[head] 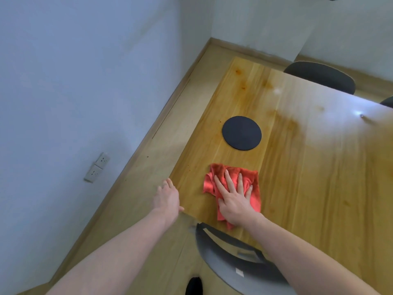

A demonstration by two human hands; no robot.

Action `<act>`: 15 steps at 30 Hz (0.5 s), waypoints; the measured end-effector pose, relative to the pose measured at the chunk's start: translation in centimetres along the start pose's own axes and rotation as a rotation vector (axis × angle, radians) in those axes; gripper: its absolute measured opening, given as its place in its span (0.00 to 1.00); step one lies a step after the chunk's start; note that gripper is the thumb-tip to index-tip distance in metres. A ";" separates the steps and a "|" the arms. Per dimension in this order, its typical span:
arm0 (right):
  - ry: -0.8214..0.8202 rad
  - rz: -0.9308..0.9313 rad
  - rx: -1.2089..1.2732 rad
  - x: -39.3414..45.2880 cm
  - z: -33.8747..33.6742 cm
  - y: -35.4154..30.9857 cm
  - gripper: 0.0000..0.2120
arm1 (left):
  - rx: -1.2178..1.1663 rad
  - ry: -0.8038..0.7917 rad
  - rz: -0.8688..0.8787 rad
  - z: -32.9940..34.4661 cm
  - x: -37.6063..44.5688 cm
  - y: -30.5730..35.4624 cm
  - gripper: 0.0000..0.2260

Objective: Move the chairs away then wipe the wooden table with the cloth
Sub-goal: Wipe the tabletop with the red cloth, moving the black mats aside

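A person's right hand (pixel 232 200) lies flat, fingers spread and straight, pressing a crumpled red cloth (pixel 231 188) onto the wooden table (pixel 319 177) near its near-left corner. The left hand (pixel 168 196) rests at the table's left edge just beside that corner, thumb toward the table; whether its fingers curl round the edge cannot be made out. A strip of wooden floor (pixel 148 177) runs between the left edge and the wall (pixel 74 81), which carries two sockets (pixel 97 167). One round black mat (pixel 241 133) lies beyond the cloth, apart from it, toward the far-left corner. Brownish stains mark the far-left part of the top; glare whitens the far-right part, where a small object cannot be identified. Three chairs show: a grey chair back (pixel 229 258) against the near edge, partly covered by the right forearm, a dark chair (pixel 323 76) at the far edge, and the sliver of another (pixel 388 102) cut off at the frame's right side.
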State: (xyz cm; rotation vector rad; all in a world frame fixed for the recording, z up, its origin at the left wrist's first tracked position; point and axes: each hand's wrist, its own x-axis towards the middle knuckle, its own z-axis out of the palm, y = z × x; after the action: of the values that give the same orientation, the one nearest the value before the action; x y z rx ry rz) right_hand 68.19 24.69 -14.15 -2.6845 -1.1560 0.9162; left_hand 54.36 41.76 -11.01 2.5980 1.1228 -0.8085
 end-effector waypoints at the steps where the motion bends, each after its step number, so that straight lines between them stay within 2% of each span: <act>1: -0.020 -0.035 -0.005 1.3 -0.5 -1.5 0.34 | 0.003 0.002 0.004 0.0 0.0 0.0 0.50; 4: -0.067 -0.152 -0.050 4.8 -1.1 -5.9 0.33 | 0.025 0.028 0.003 0.0 0.2 0.0 0.48; 8: -0.065 -0.218 -0.071 6.4 -0.3 -8.5 0.34 | 0.042 0.022 0.008 0.2 0.5 0.1 0.37; 10: -0.040 -0.230 -0.093 5.6 -0.1 -7.4 0.34 | 0.035 0.016 0.003 0.3 0.4 0.2 0.39; 13: 0.004 -0.214 -0.093 2.5 0.2 -4.0 0.30 | -0.016 -0.002 -0.020 0.0 0.0 0.6 0.49; 15: 0.028 -0.181 -0.065 0.3 1.0 -1.3 0.29 | -0.015 -0.011 -0.026 -0.1 -0.3 0.5 0.51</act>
State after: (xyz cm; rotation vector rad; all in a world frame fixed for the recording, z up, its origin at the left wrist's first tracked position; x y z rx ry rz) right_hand 66.99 25.68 -14.71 -2.5781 -1.4187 0.8237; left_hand 54.59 41.28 -10.84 2.5686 1.1580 -0.8162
